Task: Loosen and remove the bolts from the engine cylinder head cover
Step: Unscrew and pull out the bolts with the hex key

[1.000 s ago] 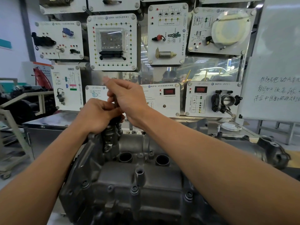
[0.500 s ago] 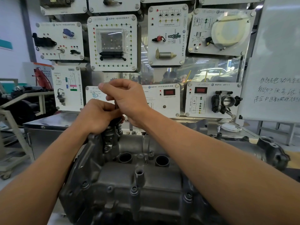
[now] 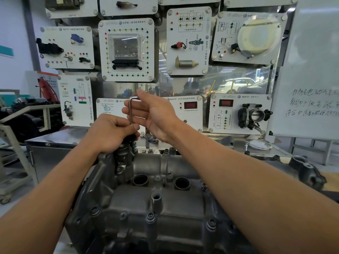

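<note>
Your left hand [image 3: 111, 132] curls its fingers round the lower shaft of the upright hex key [image 3: 130, 104], at the far left end of the cylinder head cover [image 3: 156, 204], whose near edge carries bolts [image 3: 150, 215], while your right hand [image 3: 156, 114] holds relaxed, straightened fingers at the key's bent top.

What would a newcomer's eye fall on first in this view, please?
At centre stands an upright hex key: the left hand grips its lower shaft, and the right hand is open beside its bent top. Below lies the grey cylinder head cover; behind hangs a wall of training panels.
</note>
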A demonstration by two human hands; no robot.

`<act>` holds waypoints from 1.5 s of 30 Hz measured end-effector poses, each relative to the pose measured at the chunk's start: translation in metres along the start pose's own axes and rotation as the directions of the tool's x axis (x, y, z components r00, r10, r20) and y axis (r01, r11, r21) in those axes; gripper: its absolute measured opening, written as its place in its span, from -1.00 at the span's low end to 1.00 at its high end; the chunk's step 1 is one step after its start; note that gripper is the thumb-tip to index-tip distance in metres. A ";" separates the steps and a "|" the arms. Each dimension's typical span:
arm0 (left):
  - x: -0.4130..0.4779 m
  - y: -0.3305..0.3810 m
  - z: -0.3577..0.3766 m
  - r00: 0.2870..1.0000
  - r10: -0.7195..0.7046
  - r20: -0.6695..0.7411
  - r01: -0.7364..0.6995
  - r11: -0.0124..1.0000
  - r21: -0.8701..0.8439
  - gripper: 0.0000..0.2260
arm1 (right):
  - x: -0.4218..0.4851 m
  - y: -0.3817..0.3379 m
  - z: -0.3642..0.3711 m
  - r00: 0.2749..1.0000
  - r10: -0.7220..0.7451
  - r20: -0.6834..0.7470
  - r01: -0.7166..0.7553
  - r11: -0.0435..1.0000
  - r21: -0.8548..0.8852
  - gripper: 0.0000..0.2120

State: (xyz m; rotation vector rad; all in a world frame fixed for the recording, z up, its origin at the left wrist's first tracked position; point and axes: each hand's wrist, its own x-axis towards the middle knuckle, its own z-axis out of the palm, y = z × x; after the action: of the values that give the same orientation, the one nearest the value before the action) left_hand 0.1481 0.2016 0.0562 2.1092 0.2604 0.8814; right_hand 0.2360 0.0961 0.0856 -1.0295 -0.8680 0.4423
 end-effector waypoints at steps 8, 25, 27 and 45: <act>-0.002 0.002 -0.002 1.000 0.000 0.017 0.001 1.000 -0.017 -0.84 | 0.004 0.002 0.023 0.990 -0.019 -0.139 0.008 0.996 -0.085 -0.84; -0.006 -0.002 0.000 0.999 0.024 -0.025 -0.026 0.996 -0.080 -0.83 | -0.003 0.006 0.027 0.991 -0.132 0.000 0.124 0.931 -0.342 -0.89; -0.007 -0.003 -0.001 1.000 0.029 -0.001 -0.029 0.994 -0.103 -0.77 | -0.003 0.003 0.025 0.993 -0.114 -0.015 0.104 0.947 -0.304 -0.86; -0.006 0.001 -0.001 0.999 0.037 -0.015 -0.038 0.996 -0.082 -0.86 | -0.007 0.006 0.021 0.953 -0.262 -0.153 0.181 0.897 -0.402 -0.85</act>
State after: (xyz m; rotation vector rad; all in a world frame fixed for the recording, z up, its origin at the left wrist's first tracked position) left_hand 0.1430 0.1984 0.0546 2.0380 0.1891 0.9134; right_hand 0.2151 0.1061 0.0824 -1.2922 -0.8935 -0.0366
